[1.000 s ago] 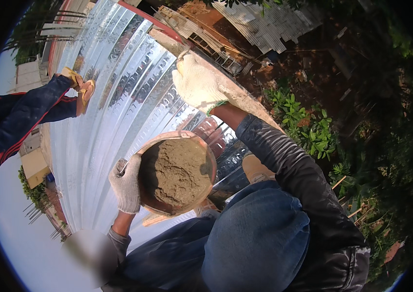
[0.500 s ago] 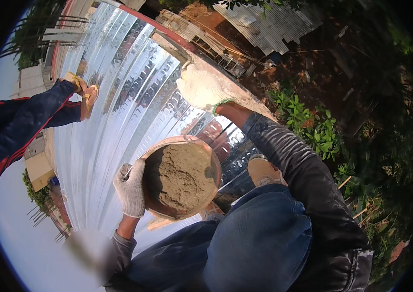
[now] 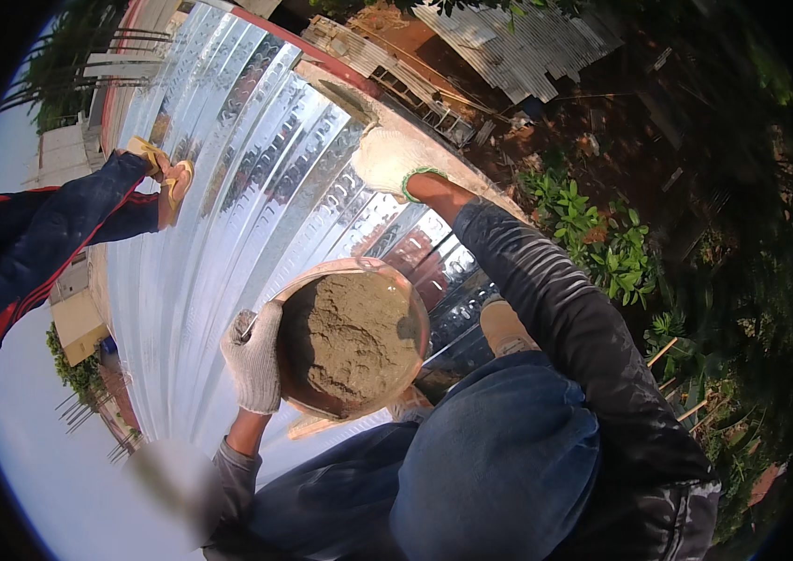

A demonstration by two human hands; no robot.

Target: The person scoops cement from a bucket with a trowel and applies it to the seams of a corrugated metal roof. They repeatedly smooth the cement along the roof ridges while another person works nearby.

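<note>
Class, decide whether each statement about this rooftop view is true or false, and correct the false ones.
1. The left hand holds the bucket. True.
2. The right hand is inside the bucket. False: it is apart from it, by the rough ledge.
3. Both hands wear gloves. True.
4. The bucket is empty. False: it contains a grey-brown mixture.
5. Another person's yellow sandals are on ribbed metal sheeting. True.

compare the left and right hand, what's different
The left hand holds the bucket at its rim; the right hand is away from it, out by the ledge. The right hand's cuff has a green edge; the left hand's cuff shows none. The right hand looks brighter, the left hand greyer. Both wear pale knit gloves.
</note>
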